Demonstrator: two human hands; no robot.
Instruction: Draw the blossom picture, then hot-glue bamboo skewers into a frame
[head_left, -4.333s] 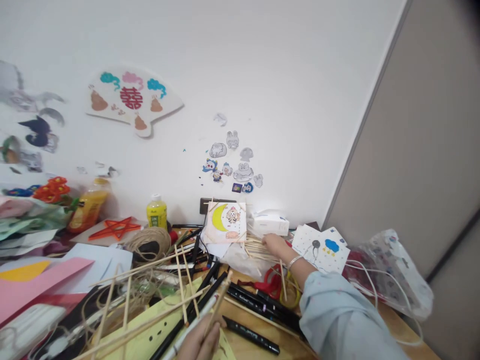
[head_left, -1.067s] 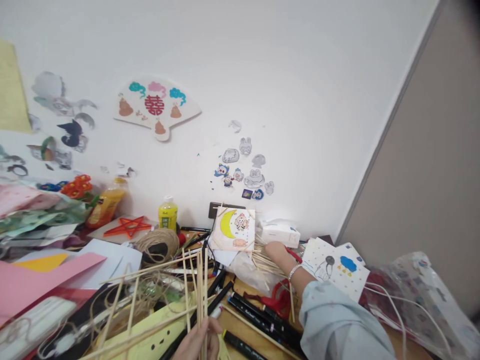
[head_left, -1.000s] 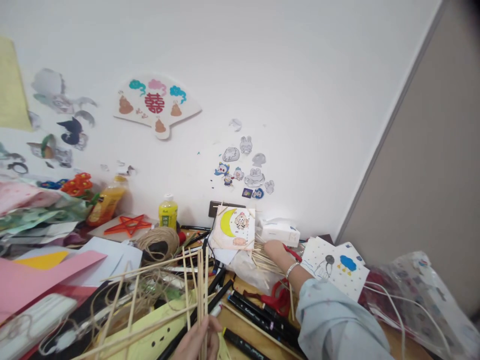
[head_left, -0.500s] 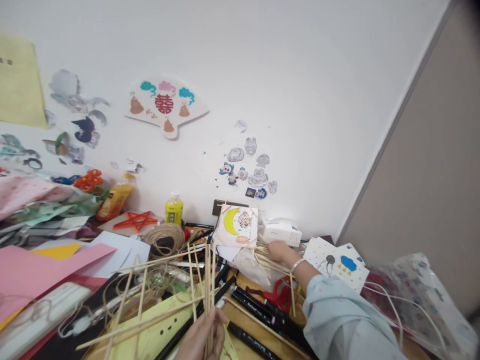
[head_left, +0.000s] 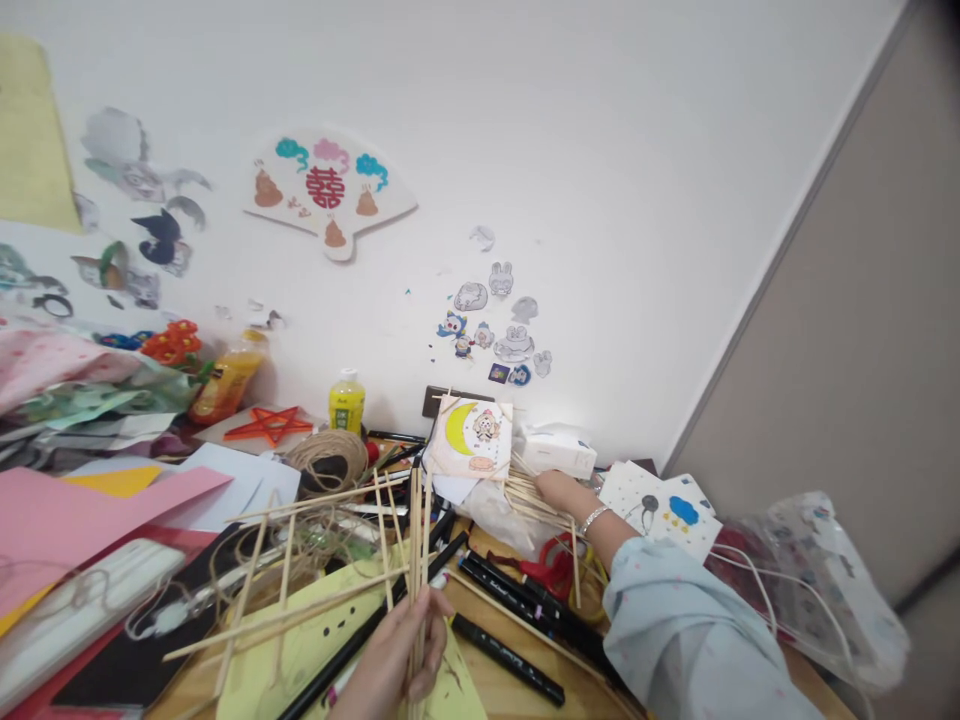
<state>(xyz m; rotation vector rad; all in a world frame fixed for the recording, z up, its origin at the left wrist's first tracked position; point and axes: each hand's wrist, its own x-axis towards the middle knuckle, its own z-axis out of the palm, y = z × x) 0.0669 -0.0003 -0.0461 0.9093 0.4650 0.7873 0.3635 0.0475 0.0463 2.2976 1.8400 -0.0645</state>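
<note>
My left hand [head_left: 401, 645], low in the middle, is closed around several thin wooden sticks [head_left: 415, 530] that stand nearly upright. Beside them, to the left, more sticks form an open crossed framework [head_left: 289, 615] over a yellow sheet [head_left: 341, 630]. My right hand [head_left: 564, 493] reaches to the back of the table and rests at a pile of loose sticks [head_left: 529, 495]; its fingertips are hidden, so its grip does not show. A card with a moon drawing [head_left: 471, 440] leans just left of that pile.
Black markers [head_left: 510, 660] and red-handled scissors [head_left: 551, 575] lie between my hands. Behind the framework sits a twine roll [head_left: 330, 460] near a yellow bottle [head_left: 346, 402]. Coloured paper [head_left: 82, 520] covers the left; a plastic bag [head_left: 832, 590] lies right. A wall closes off the back.
The view has tilted slightly, so wall and table items sit a little higher. My left hand still holds the upright sticks, and my right hand stays at the pile.
</note>
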